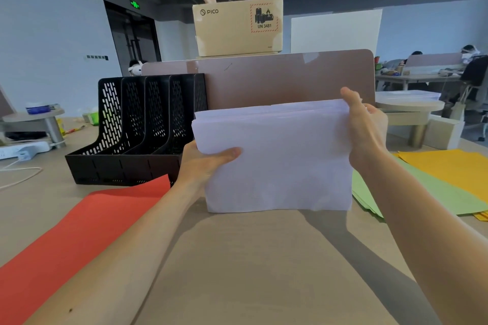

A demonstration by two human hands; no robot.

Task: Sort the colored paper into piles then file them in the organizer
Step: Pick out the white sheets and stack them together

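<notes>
Head view: you hold a pale lilac stack (277,161) upright on the table (250,272), just right of the black organizer (137,126). Its top edges look uneven, so loose sheets could fan out or slip as you swing it toward a slot, and a corner could snag on the organizer. Your left hand (203,163) grips the stack's lower left edge, thumb across the front; your right hand (365,126) clasps its top right corner.

left hand (203,163) + right hand (365,126) grip lavender stack (277,161) (upright) | organizer (137,129) left
</notes>
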